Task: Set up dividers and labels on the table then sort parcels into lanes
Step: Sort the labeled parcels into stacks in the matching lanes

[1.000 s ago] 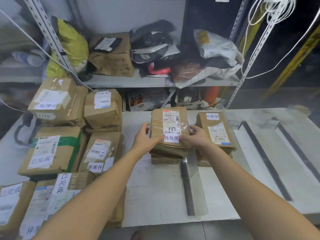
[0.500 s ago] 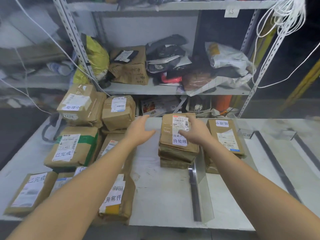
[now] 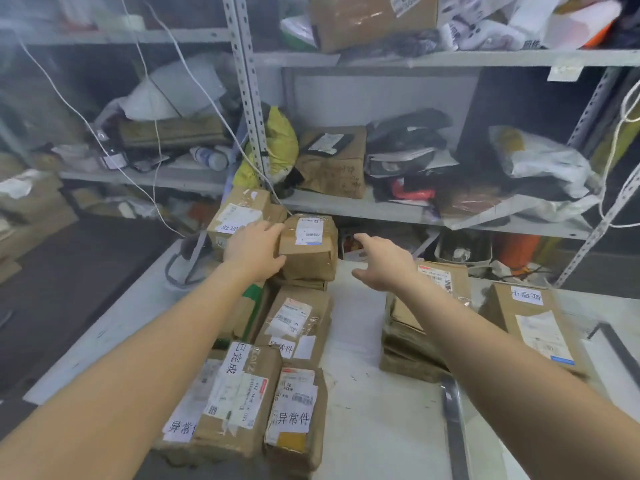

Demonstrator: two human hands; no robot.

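Several brown parcels with white labels lie on the white table (image 3: 374, 427). My left hand (image 3: 254, 251) presses against the left side of a small brown parcel (image 3: 310, 249) at the back of the left pile, thumb under its corner. My right hand (image 3: 382, 261) hovers open, fingers spread, just right of that parcel and apart from it. Under my right forearm sits a stack of flat parcels (image 3: 412, 334). Right of it lies another labelled parcel (image 3: 533, 320). A metal divider (image 3: 453, 424) runs along the table near the front.
More labelled parcels (image 3: 263, 400) crowd the table's left front. Behind the table stands a metal shelf rack (image 3: 249, 109) full of bags and boxes, with white cables hanging down. A second dark divider strip (image 3: 620, 348) lies at far right.
Both hands left the stack of flat parcels and reached up-left toward the small parcel at the back. My left hand now touches it. The camera view has tilted up and left.
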